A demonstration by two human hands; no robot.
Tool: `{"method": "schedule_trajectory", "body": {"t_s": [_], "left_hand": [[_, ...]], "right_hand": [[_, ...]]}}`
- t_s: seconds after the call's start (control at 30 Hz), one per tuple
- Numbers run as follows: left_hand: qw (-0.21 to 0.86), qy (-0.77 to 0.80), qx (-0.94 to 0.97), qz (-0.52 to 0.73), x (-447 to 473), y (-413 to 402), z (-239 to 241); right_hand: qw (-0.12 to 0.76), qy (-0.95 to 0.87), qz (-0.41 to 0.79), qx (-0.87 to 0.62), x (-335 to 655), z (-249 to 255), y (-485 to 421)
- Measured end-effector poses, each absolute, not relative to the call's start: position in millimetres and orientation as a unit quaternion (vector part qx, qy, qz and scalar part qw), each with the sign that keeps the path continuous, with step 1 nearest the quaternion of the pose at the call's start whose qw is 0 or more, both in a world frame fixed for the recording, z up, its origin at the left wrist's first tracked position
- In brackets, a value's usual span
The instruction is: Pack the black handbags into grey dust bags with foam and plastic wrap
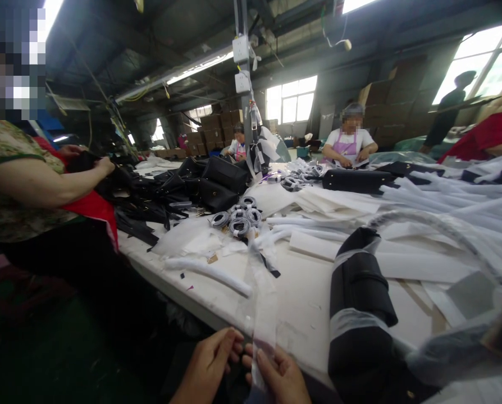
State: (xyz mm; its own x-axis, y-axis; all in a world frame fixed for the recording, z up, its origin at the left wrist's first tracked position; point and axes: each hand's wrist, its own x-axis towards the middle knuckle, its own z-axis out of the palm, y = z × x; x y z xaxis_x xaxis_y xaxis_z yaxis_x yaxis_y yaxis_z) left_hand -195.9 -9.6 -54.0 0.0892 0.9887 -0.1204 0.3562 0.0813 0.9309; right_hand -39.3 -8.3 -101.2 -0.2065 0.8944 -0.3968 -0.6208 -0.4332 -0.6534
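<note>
At the bottom edge of the view, below the table's near edge, my left hand (211, 365) and my right hand (278, 376) meet. Both pinch the lower end of a long clear plastic sleeve (261, 303) that runs up onto the white table (301, 292). A black strap appears to lie inside the sleeve's upper end. Just right of my hands lies a black rolled bag part (358, 303) wrapped in clear film.
A person in a floral top and red apron (44, 185) works at the table's left side over a heap of black bags (200, 182). Rolls of grey tape (238, 219), white foam strips (445, 196) and paper cover the table. Other people sit farther back.
</note>
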Motion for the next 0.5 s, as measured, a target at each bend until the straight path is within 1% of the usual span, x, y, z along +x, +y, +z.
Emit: {"method": "schedule_trajectory", "body": {"t_s": [0.07,0.13,0.23,0.33,0.4,0.5], "left_hand": [[0.57,0.565,0.496,0.333,-187,1,-46],[0.636,0.538,0.435,0.342,-177,11,-39],[0.639,0.53,0.393,0.395,-167,24,-32],[0.634,0.523,0.387,0.417,-162,34,-28],[0.639,0.518,0.388,0.416,-160,38,-25],[0.647,0.513,0.393,0.405,-158,38,-17]], "right_hand": [[0.481,-0.205,0.767,-0.371,-39,-99,-14],[0.46,-0.227,0.779,-0.361,-40,-100,-20],[0.432,-0.257,0.788,-0.355,-40,-107,-27],[0.401,-0.326,0.779,-0.354,-32,-113,-29],[0.388,-0.425,0.733,-0.362,-19,-115,-29],[0.36,-0.569,0.626,-0.394,17,-115,-33]]}}
